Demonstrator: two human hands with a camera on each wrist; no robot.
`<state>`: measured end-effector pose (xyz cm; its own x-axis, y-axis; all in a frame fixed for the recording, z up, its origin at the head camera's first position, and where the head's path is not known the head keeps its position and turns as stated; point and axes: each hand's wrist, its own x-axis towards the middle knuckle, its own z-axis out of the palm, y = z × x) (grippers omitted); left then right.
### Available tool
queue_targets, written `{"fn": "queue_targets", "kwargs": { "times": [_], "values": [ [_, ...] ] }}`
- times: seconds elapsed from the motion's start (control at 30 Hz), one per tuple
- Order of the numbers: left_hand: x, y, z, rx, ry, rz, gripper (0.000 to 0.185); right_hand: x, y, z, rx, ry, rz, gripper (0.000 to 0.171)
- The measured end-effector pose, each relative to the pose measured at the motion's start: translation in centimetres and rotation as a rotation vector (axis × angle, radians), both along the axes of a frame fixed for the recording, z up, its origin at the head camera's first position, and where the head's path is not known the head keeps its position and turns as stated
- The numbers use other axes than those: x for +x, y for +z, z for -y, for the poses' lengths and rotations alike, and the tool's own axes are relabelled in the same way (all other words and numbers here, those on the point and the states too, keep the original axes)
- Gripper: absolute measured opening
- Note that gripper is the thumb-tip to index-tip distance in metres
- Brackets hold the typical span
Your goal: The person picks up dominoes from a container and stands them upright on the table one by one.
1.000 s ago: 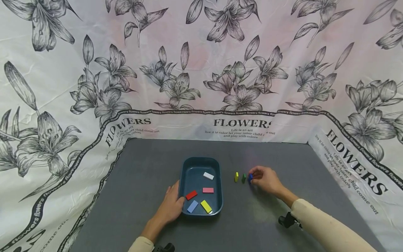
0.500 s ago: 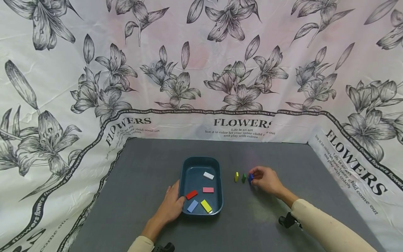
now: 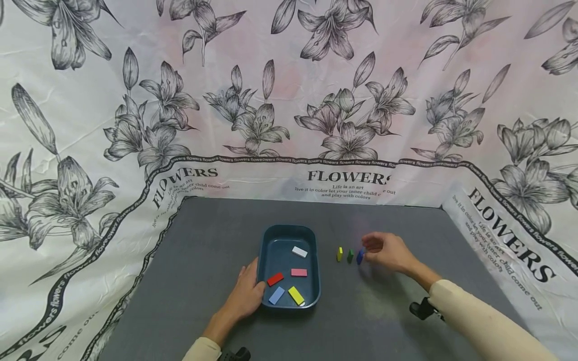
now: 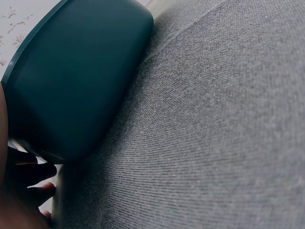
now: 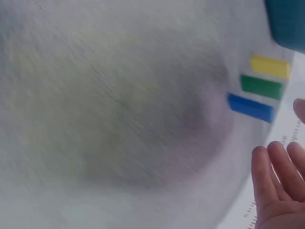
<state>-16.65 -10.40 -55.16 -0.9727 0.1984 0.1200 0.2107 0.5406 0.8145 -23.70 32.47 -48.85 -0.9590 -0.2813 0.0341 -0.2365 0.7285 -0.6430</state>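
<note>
Three blocks (image 3: pixel 350 255) stand at the tray's (image 3: pixel 280 258) 3 o'clock. Your right hand (image 3: pixel 386 251), fingers straight, holds nothing beside the blue block (image 3: pixel 359 257); better withdraw toward 4 o'clock without brushing it. Your left hand (image 3: pixel 246 291), fingers extended, touches the tray's 8 o'clock side.

Pale, flower-printed cloth (image 3: pixel 289 135) hangs behind and beside a grey tabletop (image 3: pixel 217 235).

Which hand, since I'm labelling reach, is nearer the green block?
Right: the right hand is just right of the green block, past the blue block; the left hand is across the tray.
</note>
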Motion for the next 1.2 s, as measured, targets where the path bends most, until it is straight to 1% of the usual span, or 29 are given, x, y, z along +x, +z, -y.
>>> {"fn": "queue_targets", "kwargs": {
  "times": [0.17, 0.33, 0.47, 0.6, 0.7, 0.8, 0.93, 1.2],
  "values": [
    [-0.1, 0.2, 0.1, -0.002, 0.000, -0.005, 0.071, -1.0, 2.9, 0.4, 0.080, 0.045, -0.049, 0.047],
    [-0.1, 0.2, 0.2, -0.009, 0.005, -0.006, 0.071, -1.9, 5.8, 2.2, 0.117, 0.113, -0.086, 0.048],
    [0.0, 0.2, 0.2, 0.000, 0.006, -0.015, 0.071, -2.4, 7.5, 4.1, 0.116, 0.158, -0.071, 0.048],
    [0.1, 0.2, 0.2, 0.011, 0.002, -0.018, 0.072, -2.9, 8.6, 6.4, 0.097, 0.212, -0.035, 0.047],
    [0.1, 0.3, 0.2, 0.011, -0.006, -0.039, 0.071, -3.3, 8.9, 8.3, 0.089, 0.253, -0.002, 0.047],
    [0.1, 0.2, 0.2, 0.005, -0.012, -0.061, 0.071, -3.3, 8.6, 10.2, 0.106, 0.285, 0.037, 0.048],
    [0.2, 0.1, 0.2, 0.002, -0.021, -0.061, 0.070, -3.3, 7.9, 12.1, 0.130, 0.322, 0.079, 0.049],
    [0.2, 0.3, 0.2, -0.001, -0.021, -0.053, 0.070, -3.6, 6.8, 15.4, 0.140, 0.370, 0.115, 0.045]
  ]
}}
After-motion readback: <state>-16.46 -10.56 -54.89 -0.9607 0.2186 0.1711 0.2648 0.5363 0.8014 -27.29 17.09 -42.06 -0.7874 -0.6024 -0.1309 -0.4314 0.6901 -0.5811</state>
